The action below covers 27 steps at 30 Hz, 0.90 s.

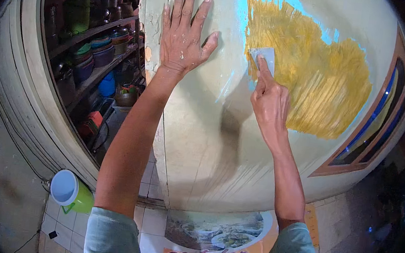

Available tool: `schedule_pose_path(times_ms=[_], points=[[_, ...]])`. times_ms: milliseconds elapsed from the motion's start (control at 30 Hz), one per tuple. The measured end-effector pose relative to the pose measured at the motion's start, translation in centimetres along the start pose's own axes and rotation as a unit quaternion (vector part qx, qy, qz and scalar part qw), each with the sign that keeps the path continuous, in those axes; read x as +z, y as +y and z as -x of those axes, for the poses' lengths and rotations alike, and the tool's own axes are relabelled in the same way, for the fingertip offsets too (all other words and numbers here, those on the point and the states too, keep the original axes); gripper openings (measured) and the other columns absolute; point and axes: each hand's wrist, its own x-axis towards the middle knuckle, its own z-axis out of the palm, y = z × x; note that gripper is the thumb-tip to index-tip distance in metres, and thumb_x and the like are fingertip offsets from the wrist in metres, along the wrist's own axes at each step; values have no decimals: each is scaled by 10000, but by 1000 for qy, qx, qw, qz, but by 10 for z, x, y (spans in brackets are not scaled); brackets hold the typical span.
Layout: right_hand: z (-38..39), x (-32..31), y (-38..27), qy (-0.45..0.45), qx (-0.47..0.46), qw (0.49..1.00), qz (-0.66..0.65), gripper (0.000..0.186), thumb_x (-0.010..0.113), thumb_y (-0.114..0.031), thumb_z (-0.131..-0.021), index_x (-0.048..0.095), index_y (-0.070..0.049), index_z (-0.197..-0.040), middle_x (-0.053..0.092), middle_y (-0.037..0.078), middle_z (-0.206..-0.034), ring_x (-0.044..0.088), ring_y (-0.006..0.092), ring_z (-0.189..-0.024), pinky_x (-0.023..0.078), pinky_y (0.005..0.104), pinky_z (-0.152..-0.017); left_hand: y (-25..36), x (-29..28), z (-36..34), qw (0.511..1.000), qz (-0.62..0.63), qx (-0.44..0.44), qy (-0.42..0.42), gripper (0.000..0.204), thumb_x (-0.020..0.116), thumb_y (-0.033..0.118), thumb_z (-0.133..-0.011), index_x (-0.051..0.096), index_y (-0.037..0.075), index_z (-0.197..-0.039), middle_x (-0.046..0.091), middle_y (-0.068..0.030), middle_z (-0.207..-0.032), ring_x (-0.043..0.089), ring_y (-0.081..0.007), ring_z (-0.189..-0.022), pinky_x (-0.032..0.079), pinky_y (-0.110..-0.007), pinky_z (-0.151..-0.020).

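Note:
My left hand (185, 44) lies flat against the pale wall (196, 140), fingers spread, close to the wall's chipped left edge. White flecks dot its back. In my right hand (270, 101) is a small grey scraper (269, 54), its handle hidden by the hand and the index finger stretched along it. The scraper's blade rests at the left border of a large yellow-brown streaked patch (319, 74) on the wall. Bright turquoise shows in ragged bits along the patch's border.
Left of the wall, a doorway opens on shelves (98, 72) full of pots and basins. A lime-green bucket (81, 198) stands on floor tiles at lower left. A wood-framed window (325, 168) is at right. Below me lies a printed banner (246, 230).

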Motion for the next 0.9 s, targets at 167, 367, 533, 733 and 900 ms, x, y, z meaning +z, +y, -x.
schedule_pose_path(times_ms=[167,367,533,733,900], points=[[-50,-23,-40,15,-12,1000,-16,580,688,-14,-867,632,-128,-1433,716,260,-829,716,464,-792,561,547,-683,-3,0,2,1000,-3,0,-3,779,639,473,-962,401,192,-1648,271,-163,-1740,237,-430,-1596,210,-649,-1250],[-3,-2,-6,-9,-2,1000,-3,560,673,-11,-885,647,-131,-1431,686,272,-746,697,470,-679,544,539,-610,-6,-3,4,1000,-4,6,-1,781,644,468,-963,391,205,-1654,267,-146,-1745,235,-415,-1601,212,-644,-1252],[-36,-12,-29,31,-33,999,-21,530,642,26,-879,669,-115,-1389,678,291,-752,706,471,-699,552,564,-635,-4,0,5,1000,-3,-3,-3,775,644,468,-960,403,199,-1646,265,-145,-1747,221,-415,-1606,194,-639,-1261],[-59,-23,-42,38,-41,998,15,568,677,15,-849,647,-116,-1401,711,274,-805,717,485,-760,566,573,-666,-6,-1,2,1000,4,5,-1,774,642,491,-965,409,201,-1644,272,-152,-1742,231,-417,-1601,197,-640,-1259],[-24,-7,-14,-7,-12,1000,10,646,686,11,-839,605,-137,-1462,726,262,-817,732,468,-779,575,569,-680,-3,-2,2,1000,-4,-4,1,773,640,485,-968,406,196,-1645,277,-153,-1740,232,-418,-1601,209,-646,-1253]])
